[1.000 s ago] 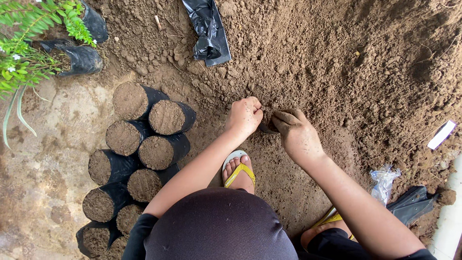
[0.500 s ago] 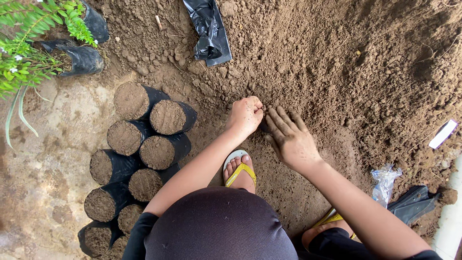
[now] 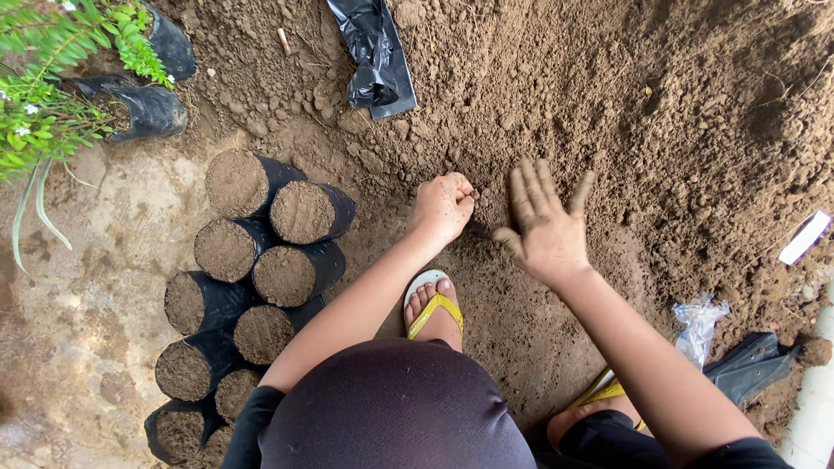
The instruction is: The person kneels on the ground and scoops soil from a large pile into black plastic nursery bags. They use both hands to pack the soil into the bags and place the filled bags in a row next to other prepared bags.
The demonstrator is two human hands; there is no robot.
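My left hand (image 3: 443, 204) rests knuckles-up on the brown soil heap (image 3: 660, 113), its fingers curled shut. A small dark patch (image 3: 476, 233) shows just below its fingertips; I cannot tell what it is. Just to the right, my right hand (image 3: 547, 221) is open, soil-dusted fingers spread and pointing away from me over the loose earth. The two hands are a little apart and not touching. My foot in a yellow-strapped sandal (image 3: 433, 308) stands below the left hand.
Several soil-filled black grow bags (image 3: 287, 226) lie stacked on their sides at the left on wet concrete (image 3: 78, 304). An empty black bag (image 3: 375, 61) lies on the heap at the top. Green plants (image 3: 52, 78) are at far left, a crumpled clear plastic bag (image 3: 699, 326) at right.
My right hand was curled close against the left hand; it has opened, spread its fingers and moved slightly right. The left hand has stayed put.
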